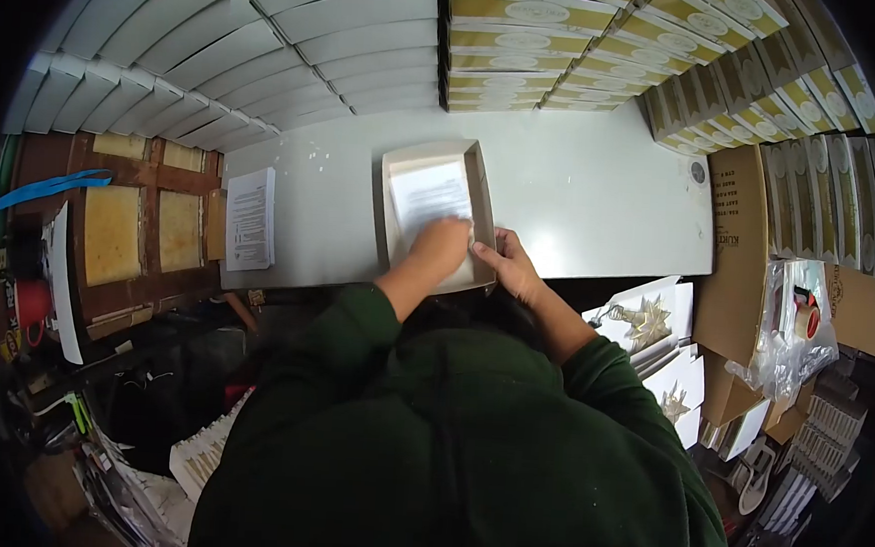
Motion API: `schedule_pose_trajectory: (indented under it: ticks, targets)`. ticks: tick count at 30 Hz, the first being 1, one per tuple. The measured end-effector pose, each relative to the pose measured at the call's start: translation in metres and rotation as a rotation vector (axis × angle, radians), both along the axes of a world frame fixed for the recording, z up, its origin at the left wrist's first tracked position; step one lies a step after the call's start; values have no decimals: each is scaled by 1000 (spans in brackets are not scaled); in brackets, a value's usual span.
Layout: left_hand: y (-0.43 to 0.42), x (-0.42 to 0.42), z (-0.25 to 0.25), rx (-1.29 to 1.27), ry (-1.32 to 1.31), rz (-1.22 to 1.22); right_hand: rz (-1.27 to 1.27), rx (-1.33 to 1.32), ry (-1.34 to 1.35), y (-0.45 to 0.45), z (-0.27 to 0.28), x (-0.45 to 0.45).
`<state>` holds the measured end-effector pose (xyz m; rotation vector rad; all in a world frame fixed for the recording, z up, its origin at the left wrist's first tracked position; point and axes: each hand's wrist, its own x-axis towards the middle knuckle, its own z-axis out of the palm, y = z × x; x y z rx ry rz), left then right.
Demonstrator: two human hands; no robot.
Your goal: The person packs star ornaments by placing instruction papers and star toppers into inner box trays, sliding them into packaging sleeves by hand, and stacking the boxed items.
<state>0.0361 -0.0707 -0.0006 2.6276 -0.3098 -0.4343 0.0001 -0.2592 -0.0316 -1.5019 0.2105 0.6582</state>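
Note:
An open shallow box (385, 238) stands on the white table, close to its front edge. Inside it lies a printed white sheet (428, 189), slightly blurred. My left hand (439, 250) reaches into the box over the lower end of the sheet, its fingers curled together; what they hold, if anything, is hidden. My right hand (511, 264) is at the box's right side near the front corner, thumb and fingers around the wall.
A stack of printed papers (249, 219) lies at the table's left. White boxes (301, 40) and gold-labelled boxes (532, 41) are piled along the back. At the right stand a cardboard carton (737, 252) and star ornaments (650, 322) on white boxes.

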Motion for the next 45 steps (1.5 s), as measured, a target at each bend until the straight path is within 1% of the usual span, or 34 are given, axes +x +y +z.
schedule_pose_trajectory:
  ticks: [2,4,5,7,9,10,12,13,14,15,17,18,19,20,21,22,24,25,27,28,31,32,33,34,37,39,40,42,44,45]
  targets:
    - [6,-29,-6,-32,125,-37,-15,-19,-7,-1,-6,1]
    - [15,-42,11,52,89,-16,-9,-25,6,0,-3,-1]
    - [20,-40,9,60,93,-29,6,-39,13,0,-2,-1]
    - [28,-23,7,224,-57,11,26,-71,15,-1,2,3]
    - [36,-9,8,255,36,-42,34,-136,1,-1,-4,4]
    - [39,-8,13,251,31,-77,-1,-142,3,0,-2,3]
    - [40,-14,28,174,68,-157,8,-157,15,-2,8,-1]
    - [40,-14,17,162,122,-145,-30,-184,-3,-1,18,-8]
    - [45,-14,-7,70,59,-156,-82,-220,-19,-9,26,-17]
    - [45,-12,-12,92,71,-178,-201,-260,-3,-28,29,-34]
    - [42,-10,-18,142,104,-200,-50,-529,-174,-57,37,-75]
    - [43,-8,-22,144,110,-223,-70,-860,-228,-76,46,-105]
    - [44,-4,-26,148,114,-227,-113,-1092,-328,-101,60,-134]
    - [42,-2,-23,139,113,-281,-244,-1235,-195,-122,81,-159]
    - [44,0,-19,139,131,-265,-362,-1365,-61,-142,99,-185]
    - [43,0,-15,144,154,-239,-530,-1414,-42,-168,89,-223]
    - [42,0,-9,153,166,-256,-740,-1704,79,-204,85,-287]
    - [42,0,-7,164,178,-252,-718,-1931,42,-213,89,-314]
    - [38,2,-3,178,195,-232,-761,-1607,414,-227,94,-353]
    - [35,2,-1,181,194,-233,-762,-1603,416,-232,89,-372]
    - [28,2,3,195,203,-199,-432,-1774,326,-257,35,-419]
    - [29,-1,3,199,209,-173,-308,-1826,281,-267,26,-419]
    - [33,-5,2,200,213,-148,-289,-1824,259,-276,32,-410]
    - [37,-7,1,200,208,-147,-250,-1691,277,-283,47,-400]
    - [36,-1,-6,179,182,-178,-163,-1311,346,-300,129,-357]
    - [33,-1,-7,171,185,-173,-300,-1302,325,-313,173,-329]
    - [32,-1,-6,172,189,-173,-389,-1394,171,-316,197,-314]
    - [35,-1,-4,176,191,-155,-411,-1564,-101,-327,240,-279]
    - [40,0,-11,113,151,-152,-433,-1429,-87,-303,315,-219]
    - [32,-4,-3,43,31,-122,-418,-1359,-198,-286,345,-196]
